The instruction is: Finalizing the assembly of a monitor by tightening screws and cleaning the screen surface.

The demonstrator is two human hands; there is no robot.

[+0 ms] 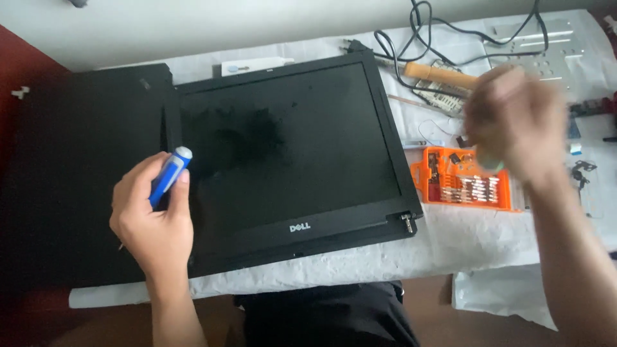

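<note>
- The left hand (151,215) gripped a blue screwdriver (169,176), fingers closed round its handle, at the left edge of the laptop screen (289,144).
- The handle's long axis tilted up and to the right; the tip was hidden.
- The right hand (514,122), blurred, hovered above the orange bit case (464,182); its grip could not be told.

I'm at a makeshift electronics repair bench: a white cloth-covered table (360,260) with an orange plastic case of screwdriver bits (464,181), a wooden-handled soldering iron (439,74) and tangled black cables (418,32).
</note>
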